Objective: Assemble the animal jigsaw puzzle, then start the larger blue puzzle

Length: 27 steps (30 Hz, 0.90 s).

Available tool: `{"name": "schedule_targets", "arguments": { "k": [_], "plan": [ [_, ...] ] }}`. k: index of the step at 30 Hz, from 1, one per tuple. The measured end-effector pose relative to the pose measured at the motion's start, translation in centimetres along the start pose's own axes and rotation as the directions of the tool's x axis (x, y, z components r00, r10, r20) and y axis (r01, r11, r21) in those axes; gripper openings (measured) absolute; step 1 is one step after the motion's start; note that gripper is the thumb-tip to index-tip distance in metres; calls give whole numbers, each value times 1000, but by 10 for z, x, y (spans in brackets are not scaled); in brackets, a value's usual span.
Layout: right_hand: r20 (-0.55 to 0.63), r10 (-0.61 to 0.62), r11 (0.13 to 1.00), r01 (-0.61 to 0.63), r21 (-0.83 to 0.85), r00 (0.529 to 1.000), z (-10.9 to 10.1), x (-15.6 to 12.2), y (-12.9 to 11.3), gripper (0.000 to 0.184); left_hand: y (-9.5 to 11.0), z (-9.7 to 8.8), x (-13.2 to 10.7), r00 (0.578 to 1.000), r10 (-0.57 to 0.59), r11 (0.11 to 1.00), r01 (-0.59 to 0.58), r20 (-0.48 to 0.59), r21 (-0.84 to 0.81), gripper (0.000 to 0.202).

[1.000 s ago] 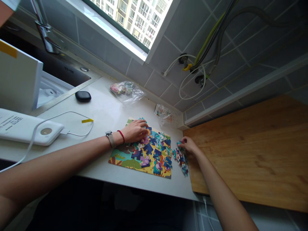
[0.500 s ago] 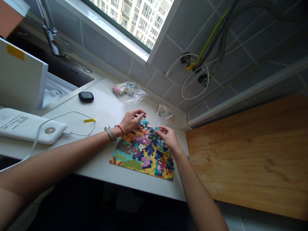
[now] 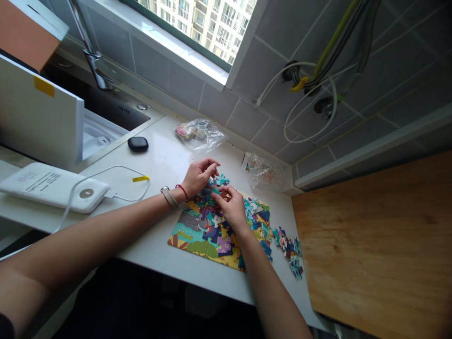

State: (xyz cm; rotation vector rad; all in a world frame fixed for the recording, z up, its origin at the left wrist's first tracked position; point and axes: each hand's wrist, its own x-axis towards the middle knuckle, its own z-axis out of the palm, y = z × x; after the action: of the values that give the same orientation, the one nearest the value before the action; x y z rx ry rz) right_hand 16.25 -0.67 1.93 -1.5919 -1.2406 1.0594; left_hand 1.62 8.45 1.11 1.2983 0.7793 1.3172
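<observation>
A colourful jigsaw puzzle (image 3: 197,248) with animal pictures lies on the white counter, loose pieces heaped over it. My right hand (image 3: 233,209) is above its middle, thumb and fingers pinched on a teal puzzle piece (image 3: 215,190). At the puzzle's far edge is my left hand (image 3: 198,179), loosely curved with thumb and fingers apart. I see nothing held in it. Close to its fingertips lie some teal pieces (image 3: 221,179). More loose pieces (image 3: 289,249) lie on the counter right of the puzzle. My right hand and forearm hide part of the puzzle.
Behind the puzzle are a clear plastic bag with pieces (image 3: 200,134) and another plastic bag (image 3: 266,172). A black case (image 3: 138,144), a white power bank (image 3: 56,187) with a cable and a sink (image 3: 116,113) are leftward. A wooden board (image 3: 374,240) borders the right.
My right hand has moved left toward my left hand with the teal piece. The view has shifted, showing loose pieces right of the puzzle. My left hand stays at the far edge.
</observation>
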Motion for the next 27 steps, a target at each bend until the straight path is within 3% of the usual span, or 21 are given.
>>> {"name": "schedule_targets", "arguments": {
  "k": [7, 13, 22, 27],
  "plan": [
    [-70, 26, 994, -18, 109, 997, -28, -8, 6, 53, -6, 0, -5, 999, 19, 990, -23, 32, 138, 30],
    [-75, -93, 993, 87, -82, 993, -39, -11, 17, 42, -6, 1, -7, 996, 60, 964, -74, 63, 254, 29],
    [-124, -155, 978, 135, -159, 980, -47, -9, 21, 29, -7, -1, -8, 997, 75, 948, -78, 22, 309, 32],
    [-82, -53, 998, 57, 39, 995, -48, -4, 28, 41, -3, -3, -14, 989, 148, 932, -148, 26, 330, 31]
  ]
}}
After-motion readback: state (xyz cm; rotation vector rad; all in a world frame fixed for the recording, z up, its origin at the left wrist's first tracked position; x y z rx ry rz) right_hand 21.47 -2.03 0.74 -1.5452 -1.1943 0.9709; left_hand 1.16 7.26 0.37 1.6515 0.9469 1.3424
